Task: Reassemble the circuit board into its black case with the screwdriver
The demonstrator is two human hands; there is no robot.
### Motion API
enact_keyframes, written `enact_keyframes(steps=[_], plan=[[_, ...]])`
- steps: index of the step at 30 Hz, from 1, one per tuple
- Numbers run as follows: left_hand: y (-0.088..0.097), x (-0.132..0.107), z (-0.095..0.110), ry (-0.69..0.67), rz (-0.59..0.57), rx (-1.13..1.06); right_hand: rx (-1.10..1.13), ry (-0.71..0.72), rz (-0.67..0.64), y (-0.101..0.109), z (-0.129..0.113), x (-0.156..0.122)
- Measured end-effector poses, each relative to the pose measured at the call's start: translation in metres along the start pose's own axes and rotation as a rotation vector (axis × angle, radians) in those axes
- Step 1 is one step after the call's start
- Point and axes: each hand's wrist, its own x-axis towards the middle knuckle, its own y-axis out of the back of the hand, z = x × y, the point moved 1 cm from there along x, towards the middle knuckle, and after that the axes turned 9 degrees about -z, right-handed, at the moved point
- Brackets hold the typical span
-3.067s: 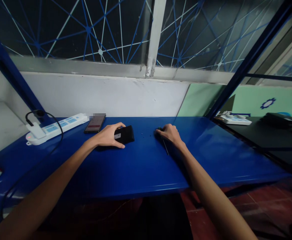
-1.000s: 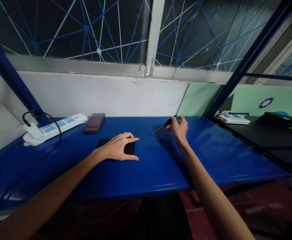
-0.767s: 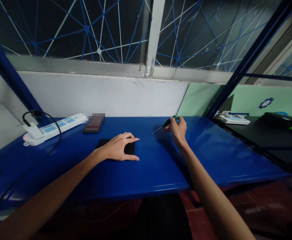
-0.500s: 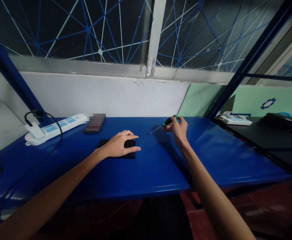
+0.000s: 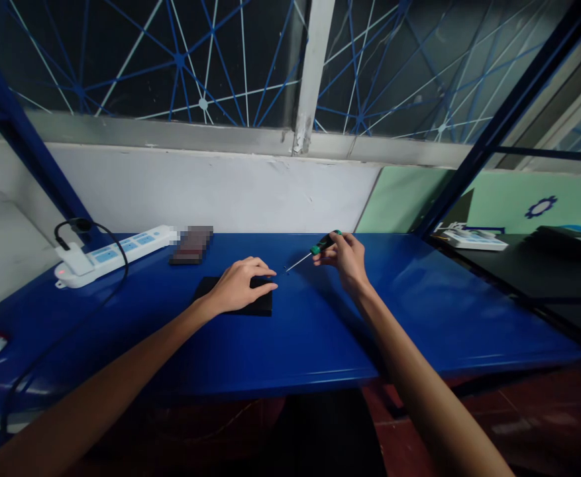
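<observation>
My left hand (image 5: 240,285) rests on a flat black device (image 5: 260,305) lying on the blue table (image 5: 295,338), fingers curved over it and holding it down. My right hand (image 5: 344,255) pinches a small screwdriver (image 5: 315,250) with a green and black handle. Its thin shaft slants down to the left, and the tip hovers by some tiny screws just right of the black device.
A white power strip (image 5: 111,255) with a plugged-in black cable (image 5: 106,238) lies at the back left. A phone (image 5: 192,244) lies beside it. A black table with white and dark items (image 5: 474,238) stands to the right. A window wall runs behind.
My right hand picked the screwdriver up off the table and has drifted left toward the black device. My left hand turned the device flat and now presses on it.
</observation>
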Motion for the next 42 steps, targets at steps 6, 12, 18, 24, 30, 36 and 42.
enact_keyframes(steps=[6, 12, 18, 24, 30, 36, 42], plan=[[-0.002, 0.001, -0.001, 0.018, 0.022, 0.000, 0.038, -0.002, -0.099, -0.013, 0.001, -0.007], [-0.007, 0.001, -0.006, 0.004, 0.044, -0.015, 0.042, 0.013, -0.123, -0.016, 0.002, -0.008], [-0.008, 0.001, -0.007, -0.023, 0.081, -0.028, 0.030, -0.004, -0.114, -0.017, 0.000, -0.009], [-0.008, 0.001, -0.008, -0.021, 0.098, -0.012, 0.031, 0.023, -0.118, -0.018, 0.000, -0.010], [-0.007, 0.002, -0.007, -0.010, 0.111, 0.014, 0.025, 0.055, -0.125, -0.019, -0.001, -0.012], [-0.006, 0.002, -0.006, 0.014, 0.113, 0.018, 0.000, 0.063, -0.139, -0.020, -0.002, -0.013], [-0.006, 0.002, -0.005, 0.014, 0.123, 0.024, -0.018, 0.088, -0.147, -0.022, -0.003, -0.016]])
